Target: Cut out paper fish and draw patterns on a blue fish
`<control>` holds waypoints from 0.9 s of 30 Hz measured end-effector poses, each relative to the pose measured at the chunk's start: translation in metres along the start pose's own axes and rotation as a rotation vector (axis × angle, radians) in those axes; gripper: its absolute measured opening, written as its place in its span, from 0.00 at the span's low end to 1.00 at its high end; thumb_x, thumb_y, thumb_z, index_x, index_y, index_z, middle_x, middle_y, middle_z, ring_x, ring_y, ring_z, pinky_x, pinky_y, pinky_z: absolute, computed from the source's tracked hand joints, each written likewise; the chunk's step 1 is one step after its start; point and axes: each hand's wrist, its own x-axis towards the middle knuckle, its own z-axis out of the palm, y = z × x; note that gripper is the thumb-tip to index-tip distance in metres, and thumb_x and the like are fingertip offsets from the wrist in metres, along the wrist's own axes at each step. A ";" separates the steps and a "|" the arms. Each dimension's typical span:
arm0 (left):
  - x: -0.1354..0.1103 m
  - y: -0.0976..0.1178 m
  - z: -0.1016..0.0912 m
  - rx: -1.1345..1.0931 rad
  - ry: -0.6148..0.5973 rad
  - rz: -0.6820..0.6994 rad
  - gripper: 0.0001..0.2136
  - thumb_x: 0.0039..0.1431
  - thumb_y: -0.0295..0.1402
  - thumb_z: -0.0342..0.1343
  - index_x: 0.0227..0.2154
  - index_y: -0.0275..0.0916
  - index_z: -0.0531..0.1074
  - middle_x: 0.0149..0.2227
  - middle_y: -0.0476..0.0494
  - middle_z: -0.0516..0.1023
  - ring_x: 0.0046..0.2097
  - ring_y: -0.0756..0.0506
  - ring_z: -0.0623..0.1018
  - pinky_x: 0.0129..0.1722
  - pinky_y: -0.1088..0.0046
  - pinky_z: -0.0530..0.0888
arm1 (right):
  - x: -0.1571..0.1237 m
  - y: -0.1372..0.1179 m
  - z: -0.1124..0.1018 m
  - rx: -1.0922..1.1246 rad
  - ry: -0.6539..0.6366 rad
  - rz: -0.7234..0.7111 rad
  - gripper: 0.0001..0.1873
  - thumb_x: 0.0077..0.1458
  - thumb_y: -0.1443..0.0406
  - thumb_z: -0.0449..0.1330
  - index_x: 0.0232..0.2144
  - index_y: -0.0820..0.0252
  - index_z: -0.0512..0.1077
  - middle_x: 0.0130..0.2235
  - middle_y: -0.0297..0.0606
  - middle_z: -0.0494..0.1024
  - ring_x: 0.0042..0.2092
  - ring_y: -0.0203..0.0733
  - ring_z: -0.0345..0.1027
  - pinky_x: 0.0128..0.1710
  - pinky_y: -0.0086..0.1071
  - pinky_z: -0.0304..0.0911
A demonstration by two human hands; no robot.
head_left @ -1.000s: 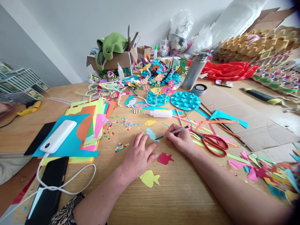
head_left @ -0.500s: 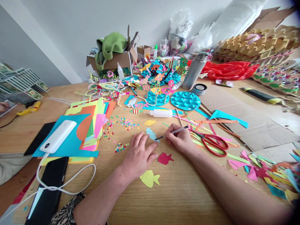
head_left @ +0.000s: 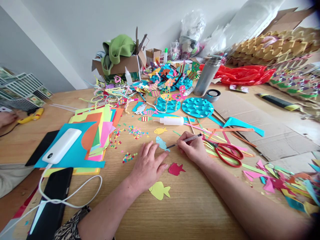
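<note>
A light blue paper fish with drawn stripes lies on the table in front of me. My left hand is spread flat, its index fingertip against the fish's tail. A slim dark pen is pinched in my right hand, the tip close to the tail; whether it touches I cannot tell. Close by lie a red paper fish, a yellow-green paper fish and a small yellow-orange fish. A white glue bottle rests on its side beyond them.
Red-handled scissors lie among paper strips to the right. Coloured paper sheets carry a white power bank on the left, its cable running over a black phone. A metal flask stands behind. Another person's hand is far left.
The pen in my right hand has shifted very slightly up and right. My left hand stays in place. At the far left, the other person's hand has come further into view.
</note>
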 end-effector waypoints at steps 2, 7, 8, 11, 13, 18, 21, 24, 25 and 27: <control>0.000 0.000 0.000 0.003 -0.005 0.000 0.18 0.64 0.42 0.51 0.54 0.46 0.71 0.57 0.35 0.64 0.62 0.33 0.60 0.60 0.43 0.62 | 0.000 0.000 0.000 0.000 0.006 -0.004 0.06 0.44 0.68 0.58 0.19 0.57 0.65 0.20 0.31 0.70 0.20 0.34 0.60 0.20 0.28 0.55; 0.000 0.001 -0.001 0.012 -0.012 0.004 0.18 0.65 0.42 0.51 0.55 0.45 0.70 0.57 0.34 0.64 0.62 0.33 0.60 0.60 0.43 0.62 | 0.001 0.000 0.001 0.008 0.021 -0.001 0.06 0.44 0.68 0.58 0.19 0.57 0.65 0.19 0.31 0.70 0.20 0.33 0.60 0.19 0.28 0.54; 0.000 0.001 -0.001 0.014 -0.012 0.005 0.18 0.65 0.42 0.51 0.55 0.45 0.70 0.57 0.34 0.64 0.62 0.33 0.60 0.60 0.43 0.62 | 0.001 -0.001 0.001 0.013 0.022 0.006 0.06 0.44 0.68 0.58 0.19 0.57 0.65 0.19 0.31 0.70 0.19 0.33 0.59 0.19 0.28 0.54; 0.000 0.000 -0.001 0.012 -0.012 0.004 0.18 0.65 0.42 0.51 0.55 0.45 0.70 0.57 0.34 0.63 0.62 0.33 0.60 0.60 0.44 0.62 | 0.001 -0.002 0.001 0.021 0.031 0.019 0.06 0.44 0.68 0.59 0.19 0.57 0.65 0.18 0.30 0.69 0.19 0.33 0.59 0.18 0.28 0.53; 0.000 0.000 -0.001 0.006 -0.013 0.003 0.18 0.64 0.42 0.52 0.55 0.45 0.70 0.57 0.35 0.63 0.62 0.33 0.60 0.60 0.44 0.62 | 0.001 -0.003 0.001 0.018 0.035 0.023 0.06 0.44 0.67 0.59 0.19 0.57 0.65 0.18 0.31 0.69 0.19 0.33 0.59 0.18 0.28 0.53; 0.001 0.001 -0.002 0.004 -0.012 0.002 0.18 0.64 0.41 0.52 0.55 0.45 0.70 0.57 0.35 0.64 0.62 0.33 0.60 0.60 0.44 0.62 | 0.001 -0.004 0.001 0.015 0.040 0.016 0.06 0.44 0.68 0.59 0.19 0.57 0.65 0.18 0.31 0.69 0.19 0.33 0.59 0.18 0.28 0.53; 0.001 0.001 -0.002 0.007 -0.017 0.001 0.18 0.64 0.41 0.52 0.55 0.45 0.71 0.57 0.34 0.64 0.62 0.33 0.60 0.60 0.44 0.62 | 0.001 -0.004 0.001 0.015 0.048 0.007 0.06 0.44 0.68 0.58 0.18 0.58 0.65 0.18 0.31 0.69 0.19 0.33 0.59 0.18 0.28 0.53; 0.000 0.000 -0.001 0.008 -0.015 0.008 0.18 0.65 0.42 0.51 0.55 0.45 0.70 0.57 0.34 0.63 0.62 0.32 0.60 0.60 0.44 0.62 | 0.001 -0.005 0.001 0.021 0.057 0.009 0.06 0.43 0.68 0.58 0.18 0.58 0.65 0.18 0.30 0.69 0.18 0.33 0.59 0.18 0.28 0.53; 0.000 0.000 -0.001 0.009 -0.012 0.010 0.18 0.65 0.42 0.51 0.55 0.45 0.70 0.57 0.34 0.63 0.62 0.32 0.60 0.60 0.43 0.62 | 0.001 -0.005 0.001 0.023 0.060 0.012 0.06 0.43 0.68 0.58 0.18 0.58 0.65 0.17 0.30 0.69 0.18 0.33 0.59 0.18 0.28 0.53; 0.000 -0.001 0.000 0.010 -0.006 0.013 0.18 0.65 0.42 0.51 0.55 0.45 0.70 0.58 0.34 0.63 0.62 0.32 0.60 0.60 0.43 0.62 | 0.001 -0.006 0.002 0.026 0.069 0.015 0.06 0.42 0.68 0.58 0.18 0.58 0.65 0.17 0.30 0.69 0.18 0.33 0.59 0.17 0.27 0.53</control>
